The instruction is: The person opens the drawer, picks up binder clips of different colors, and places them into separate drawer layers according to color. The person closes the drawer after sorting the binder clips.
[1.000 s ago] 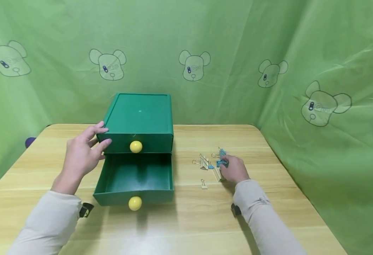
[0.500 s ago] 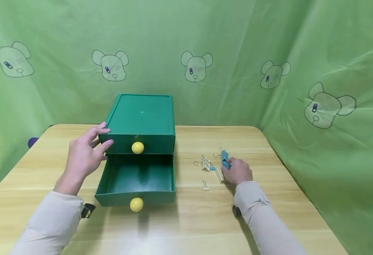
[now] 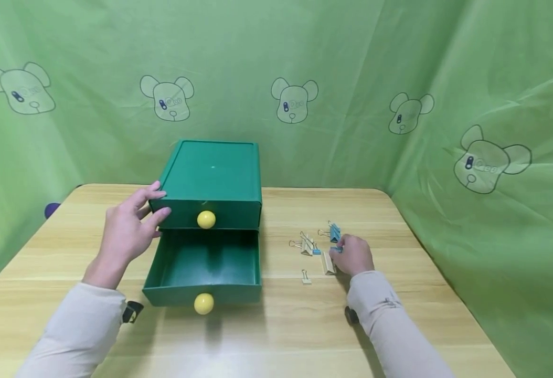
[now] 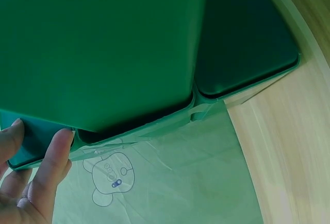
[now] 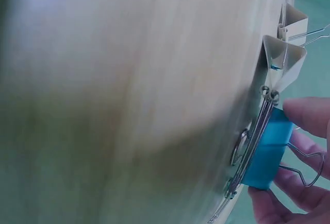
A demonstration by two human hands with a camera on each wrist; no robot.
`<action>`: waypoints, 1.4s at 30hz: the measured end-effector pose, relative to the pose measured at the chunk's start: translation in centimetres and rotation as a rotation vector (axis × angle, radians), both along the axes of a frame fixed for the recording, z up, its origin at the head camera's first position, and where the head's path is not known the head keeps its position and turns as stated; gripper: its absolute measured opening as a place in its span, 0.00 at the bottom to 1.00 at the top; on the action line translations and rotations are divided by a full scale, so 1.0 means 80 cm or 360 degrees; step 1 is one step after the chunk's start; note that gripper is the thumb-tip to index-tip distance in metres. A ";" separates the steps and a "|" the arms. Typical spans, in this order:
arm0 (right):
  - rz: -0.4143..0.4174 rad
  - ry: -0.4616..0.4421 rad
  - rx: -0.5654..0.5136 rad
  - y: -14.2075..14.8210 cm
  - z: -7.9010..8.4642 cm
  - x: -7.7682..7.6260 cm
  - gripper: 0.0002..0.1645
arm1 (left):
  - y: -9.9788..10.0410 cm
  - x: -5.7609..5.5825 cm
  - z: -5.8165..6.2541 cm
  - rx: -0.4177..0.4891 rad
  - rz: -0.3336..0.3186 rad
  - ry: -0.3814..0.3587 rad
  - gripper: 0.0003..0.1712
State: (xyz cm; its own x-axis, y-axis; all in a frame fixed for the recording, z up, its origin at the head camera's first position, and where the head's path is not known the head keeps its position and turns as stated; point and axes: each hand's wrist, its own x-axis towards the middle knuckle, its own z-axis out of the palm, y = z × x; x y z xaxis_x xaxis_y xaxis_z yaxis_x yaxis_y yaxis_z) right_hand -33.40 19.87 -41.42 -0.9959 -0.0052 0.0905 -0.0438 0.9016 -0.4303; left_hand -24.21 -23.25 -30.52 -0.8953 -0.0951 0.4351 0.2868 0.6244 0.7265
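Observation:
A green two-drawer cabinet stands at the middle left, its lower drawer pulled out and bare inside. My left hand grips the cabinet's front left corner, thumb on the upper drawer front and other fingers along the side edge. To the right, my right hand pinches a blue binder clip between thumb and fingers, close to the table. Another blue binder clip lies just beyond. Beside my fingertips is a large cream binder clip; in the head view the hand partly hides the pinched one.
More binder clips lie between cabinet and right hand: a cream one, a small blue one and a small cream one. Yellow knobs stick out from the drawers. A green curtain borders the wooden table.
My right hand has drawn slightly toward me with the blue binder clip, so the other blue clip shows apart from it. My left hand stays on the cabinet; the head view has shifted slightly.

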 end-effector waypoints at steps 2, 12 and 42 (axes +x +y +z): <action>-0.0014 0.0052 -0.0017 -0.001 0.000 0.001 0.13 | 0.000 0.000 0.000 -0.0005 0.0002 0.0002 0.19; -0.0090 0.0207 -0.0127 -0.006 0.009 0.007 0.18 | 0.001 0.001 0.001 0.0010 0.0008 -0.0025 0.20; 0.0116 0.0455 -0.0328 -0.063 0.052 0.030 0.18 | 0.001 0.001 0.000 0.0018 0.0003 -0.0021 0.20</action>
